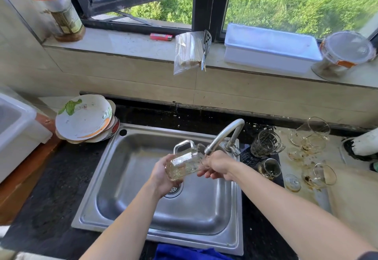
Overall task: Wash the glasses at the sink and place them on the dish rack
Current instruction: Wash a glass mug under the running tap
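Above the sink (133,178), a clear square-handled glass mug (184,163), sideways

Windowsill, L to R: jar w/ red lid (59,12), red lighter (161,36), clear bag of sticks (188,52) hanging over the edge, white lidded box (270,45), lidded glass jar (345,53). 1 stack of dirty plates (83,119) on counter at left. Blue cloth (184,252) at front.

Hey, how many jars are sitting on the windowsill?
2. A red-lidded jar stands at the left end of the windowsill; a clear-lidded glass jar sits at its right end, beside the white box.
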`<state>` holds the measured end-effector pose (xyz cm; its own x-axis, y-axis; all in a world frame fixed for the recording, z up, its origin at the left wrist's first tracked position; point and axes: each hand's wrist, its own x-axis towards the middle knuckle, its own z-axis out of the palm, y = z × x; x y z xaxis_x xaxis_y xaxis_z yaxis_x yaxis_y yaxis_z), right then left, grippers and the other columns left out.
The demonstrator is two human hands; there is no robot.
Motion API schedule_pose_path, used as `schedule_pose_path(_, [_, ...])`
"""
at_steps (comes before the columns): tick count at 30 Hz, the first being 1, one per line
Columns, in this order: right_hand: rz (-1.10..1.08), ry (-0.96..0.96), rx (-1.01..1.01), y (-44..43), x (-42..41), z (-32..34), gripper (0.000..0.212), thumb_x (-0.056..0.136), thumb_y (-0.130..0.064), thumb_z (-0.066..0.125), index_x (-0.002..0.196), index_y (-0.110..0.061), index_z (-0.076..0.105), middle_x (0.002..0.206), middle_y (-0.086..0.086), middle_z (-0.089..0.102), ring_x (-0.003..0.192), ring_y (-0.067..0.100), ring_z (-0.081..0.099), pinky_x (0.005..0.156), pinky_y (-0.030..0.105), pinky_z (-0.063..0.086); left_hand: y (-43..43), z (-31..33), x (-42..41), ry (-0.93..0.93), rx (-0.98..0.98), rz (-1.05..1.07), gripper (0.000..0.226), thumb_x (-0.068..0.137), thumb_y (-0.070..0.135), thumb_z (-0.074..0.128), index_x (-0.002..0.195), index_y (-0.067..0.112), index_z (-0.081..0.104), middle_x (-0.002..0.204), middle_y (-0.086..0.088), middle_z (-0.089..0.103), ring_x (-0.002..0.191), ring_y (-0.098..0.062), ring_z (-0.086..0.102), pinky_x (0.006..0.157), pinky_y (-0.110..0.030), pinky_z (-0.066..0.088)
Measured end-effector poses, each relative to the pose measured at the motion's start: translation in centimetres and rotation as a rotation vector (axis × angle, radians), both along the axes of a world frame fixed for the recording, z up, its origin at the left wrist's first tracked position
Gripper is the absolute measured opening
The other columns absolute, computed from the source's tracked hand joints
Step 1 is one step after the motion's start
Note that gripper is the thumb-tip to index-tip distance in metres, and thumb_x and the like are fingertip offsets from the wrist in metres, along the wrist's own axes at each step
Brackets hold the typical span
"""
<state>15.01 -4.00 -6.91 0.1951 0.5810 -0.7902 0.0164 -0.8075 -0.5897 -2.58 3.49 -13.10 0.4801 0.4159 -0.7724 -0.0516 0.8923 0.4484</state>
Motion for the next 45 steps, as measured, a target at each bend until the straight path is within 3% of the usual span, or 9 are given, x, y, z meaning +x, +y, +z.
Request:
schedule_pose_path(5, [-0.035, -0.044, 0.124, 0.3, -0.3, 0.6, 0.010, 0.093, -0.003, 0.061, 0.099, 0.003, 0.058, 0.094, 0.018, 0.066, 0.056, 0.019, 0.066, 0.042, 0.018, 0.048, -0.2, -0.6, -0.7, 0.079, -0.036, -0.209, 0.058, 0.092, 0.061, 0.040, 0.110, 0.012, 0.067, 0.097, -0.013, 0.069, 0.064, -0.029, 0.060, 0.058, -0.029, 0.041])
schedule_pose_path(9, [-0.154, 0.048, 0.049, 0.2, -1.0, 0.3, 0.010, 0.096, -0.005, 0.057, 0.091, 0.003, 0.060, 0.081, 0.018, 0.068, 0.050, 0.013, 0.063, 0.040, 0.016, 0.046, -0.4, 0.2, -0.1, -0.093, -0.050, 0.030, 0.037, 0.088, 0.039, 0.054, 0.112, 0.012, 0.064, 0.118, -0.017, 0.062, 0.088, -0.029, 0.060, 0.071, -0.035, 0.044])
schedule_pose_path(13, [-0.063, 0.071, -0.035, -0.4, -0.8, 0.4, 0.015, 0.095, -0.011, 0.059, 0.094, 0.003, 0.065, 0.088, 0.019, 0.073, 0.054, 0.013, 0.061, 0.044, 0.018, 0.047, 0.0, 0.3, -0.6, 0.029, 0.036, -0.105, 0.046, 0.089, 0.051, 0.053, 0.113, 0.013, 0.065, 0.111, -0.015, 0.067, 0.077, -0.027, 0.060, 0.064, -0.032, 0.042])
schedule_pose_path(18, [0.113, -0.347, 0.045, -0.1, -0.2, 0.1, 0.019, 0.085, -0.020, 0.074, 0.078, -0.012, 0.058, 0.080, 0.004, 0.066, 0.076, 0.021, 0.067, 0.059, 0.029, 0.054, 0.0, 0.8, -1.0, 0.149, -0.001, -0.267, 0.045, 0.085, 0.058, 0.056, 0.102, 0.018, 0.067, 0.097, -0.011, 0.069, 0.070, -0.026, 0.058, 0.057, -0.028, 0.044])
schedule_pose_path(22, [-0.020, -0.193, 0.134, -0.2, -1.0, -1.1, 0.013, 0.090, 0.001, 0.064, 0.078, 0.000, 0.059, 0.084, 0.009, 0.062, 0.076, 0.016, 0.058, 0.062, 0.014, 0.051, -0.8, 1.1, -0.5, 0.079, -0.010, -0.240, 0.040, 0.086, 0.052, 0.058, 0.105, 0.017, 0.064, 0.097, -0.012, 0.067, 0.073, -0.027, 0.061, 0.064, -0.031, 0.047])
schedule_pose_path(26, [-0.200, 0.020, 0.159, -0.8, -0.8, -2.3, 0.010, 0.090, -0.002, 0.066, 0.092, 0.004, 0.058, 0.087, 0.010, 0.067, 0.069, 0.019, 0.059, 0.065, 0.033, 0.052, -0.5, 2.7, 0.5, 0.268, 0.368, -0.209, 0.034, 0.090, 0.044, 0.060, 0.106, 0.014, 0.060, 0.104, -0.009, 0.065, 0.081, -0.023, 0.063, 0.070, -0.037, 0.050])
schedule_pose_path(35, [-0.222, 0.010, 0.244, -2.6, -0.3, -2.3, 0.009, 0.092, -0.003, 0.060, 0.091, -0.008, 0.068, 0.089, 0.013, 0.067, 0.081, 0.019, 0.064, 0.062, 0.028, 0.052, 2.2, 6.1, -0.1, 0.572, 1.286, -0.405, 0.042, 0.084, 0.037, 0.070, 0.121, 0.022, 0.056, 0.110, 0.003, 0.051, 0.100, -0.010, 0.051, 0.085, -0.025, 0.038])
schedule_pose_path(43, [0.068, -0.206, 0.393, -2.6, -1.8, -0.4, 0.036, 0.091, 0.001, 0.049, 0.102, -0.026, 0.070, 0.116, 0.003, 0.067, 0.068, 0.009, 0.055, 0.060, 0.035, 0.051, 3.9, 4.6, 0.4, 0.363, 0.511, -0.145, 0.035, 0.093, 0.043, 0.057, 0.113, 0.014, 0.058, 0.102, -0.008, 0.062, 0.066, -0.020, 0.056, 0.053, -0.030, 0.038])
schedule_pose_path(45, [0.335, -0.451, 0.424, -3.1, -1.4, -0.8, 0.034, 0.087, -0.014, 0.057, 0.112, -0.033, 0.068, 0.135, -0.008, 0.057, 0.103, 0.010, 0.058, 0.087, 0.035, 0.051, 3.9, 4.0, 0.6, 0.331, 0.294, -0.216, 0.035, 0.094, 0.046, 0.052, 0.113, 0.018, 0.057, 0.099, -0.008, 0.066, 0.071, -0.024, 0.061, 0.054, -0.027, 0.038])
